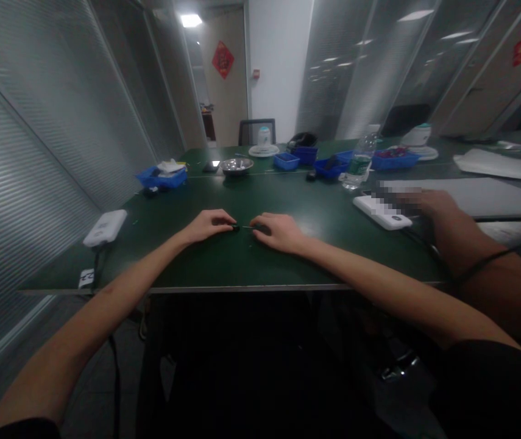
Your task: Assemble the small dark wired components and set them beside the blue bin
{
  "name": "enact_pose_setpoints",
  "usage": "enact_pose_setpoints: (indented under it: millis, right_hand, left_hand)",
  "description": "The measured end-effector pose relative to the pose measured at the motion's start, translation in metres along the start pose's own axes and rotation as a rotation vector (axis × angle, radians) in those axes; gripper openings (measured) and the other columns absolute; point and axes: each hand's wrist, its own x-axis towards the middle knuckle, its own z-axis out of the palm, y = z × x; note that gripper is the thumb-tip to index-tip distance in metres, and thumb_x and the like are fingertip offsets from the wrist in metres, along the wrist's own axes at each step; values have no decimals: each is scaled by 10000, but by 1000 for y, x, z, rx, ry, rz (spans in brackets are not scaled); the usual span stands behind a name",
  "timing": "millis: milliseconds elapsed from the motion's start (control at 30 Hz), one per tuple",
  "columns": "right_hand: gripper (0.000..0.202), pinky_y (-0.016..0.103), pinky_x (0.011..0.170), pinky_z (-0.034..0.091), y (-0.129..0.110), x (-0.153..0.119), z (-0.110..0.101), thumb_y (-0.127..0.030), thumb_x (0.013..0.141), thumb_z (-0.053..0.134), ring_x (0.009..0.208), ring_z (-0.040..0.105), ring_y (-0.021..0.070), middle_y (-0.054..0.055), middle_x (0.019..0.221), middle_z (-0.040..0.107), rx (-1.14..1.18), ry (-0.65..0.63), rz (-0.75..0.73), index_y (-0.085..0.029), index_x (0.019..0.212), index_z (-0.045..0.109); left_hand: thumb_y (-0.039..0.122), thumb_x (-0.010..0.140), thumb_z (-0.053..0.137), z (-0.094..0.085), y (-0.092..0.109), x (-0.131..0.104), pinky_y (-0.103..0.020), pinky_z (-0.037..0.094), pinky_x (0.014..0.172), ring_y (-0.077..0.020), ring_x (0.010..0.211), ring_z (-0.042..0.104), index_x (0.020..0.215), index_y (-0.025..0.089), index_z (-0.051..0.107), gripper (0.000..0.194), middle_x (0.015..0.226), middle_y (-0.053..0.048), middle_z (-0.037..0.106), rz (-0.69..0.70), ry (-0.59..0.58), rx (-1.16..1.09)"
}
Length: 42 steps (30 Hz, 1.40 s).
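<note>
Over the near middle of the green table [223, 262], my left hand [205, 225] pinches a small black piece [236, 228] between thumb and fingertips. Its exact kind is too small to make out. Facing it, my right hand [281, 233] is closed around a slim tool whose thin metal shaft [246, 227] points left at the black piece. The rest of that tool is mostly hidden by my fingers. A narrow gap seems to separate the shaft's tip from the piece.
A white power bank [105, 228] with a cable lies at left. Blue trays [162, 177], a metal bowl [237, 167] and a water bottle [361, 161] stand farther back. At right, another person's hand [431, 204] is beside a second white power bank [381, 213].
</note>
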Motion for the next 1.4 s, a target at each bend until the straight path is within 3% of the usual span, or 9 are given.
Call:
enact_pose_setpoints:
  millis: [733,1100,1233,1400]
  right_hand:
    - [333,298,815,461,1,-1,5,-362,1090,521,991,666,204,79,1208,699,25,2,-140,-223,1357,663]
    - [300,320,841,481,0,2,4,-351,1058,566,991,688,226,85,1197,733,12,36,62,-234,1302,695]
    - [288,325,835,484,1,3,2,-351,1038,586,968,692,229,80,1169,748,19,48,122,-237,1268,717]
    - [291,315,832,479,-5,-1,-2,-337,1018,593,951,690,219,69,1144,752,53,55,34,-226,1250,731]
  left_hand:
    - [388,959,754,16,22,2,-368,520,928,-222,996,686,1171,203,819,289,1091,-99,738,94,-38,-86]
    - [394,937,764,18,20,2,-345,529,850,-198,925,643,1394,211,706,495,1043,-74,698,8,-59,-127]
    - [409,941,754,15,22,1,-350,529,857,-209,940,650,1341,203,736,449,1061,-87,712,22,-70,-80]
    - [407,956,732,13,18,1,-356,528,857,-219,929,664,1164,189,796,308,1060,-97,735,15,-11,-15]
